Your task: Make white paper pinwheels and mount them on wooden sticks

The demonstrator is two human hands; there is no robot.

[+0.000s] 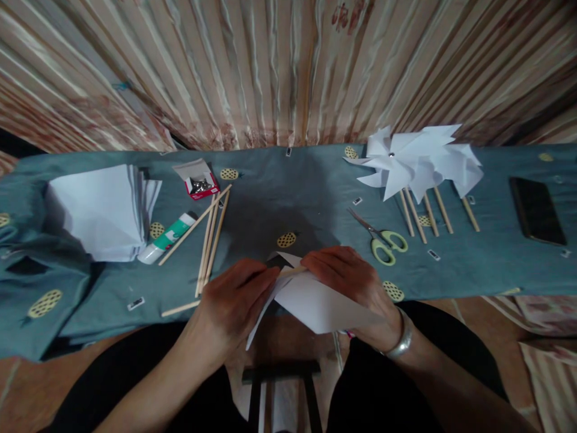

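Observation:
Close to the table's front edge, my left hand (237, 294) and my right hand (349, 279) are both closed on a white paper pinwheel (320, 304). Its folded blades stick out below and between the hands. A pale strip that looks like a wooden stick shows between my fingertips; its ends are hidden. Several loose wooden sticks (208, 240) lie left of my left hand, beside a green-and-white glue stick (167, 238). Scissors with light green handles (383, 243) rest just beyond my right hand.
A stack of white paper (97, 207) lies at left. An open red-and-white box (201, 190) holds small metal pins. Several pinwheels on sticks (406, 162) lie together at back right, and a dark phone (537, 210) is farther right. Curtains (288, 72) hang behind the table.

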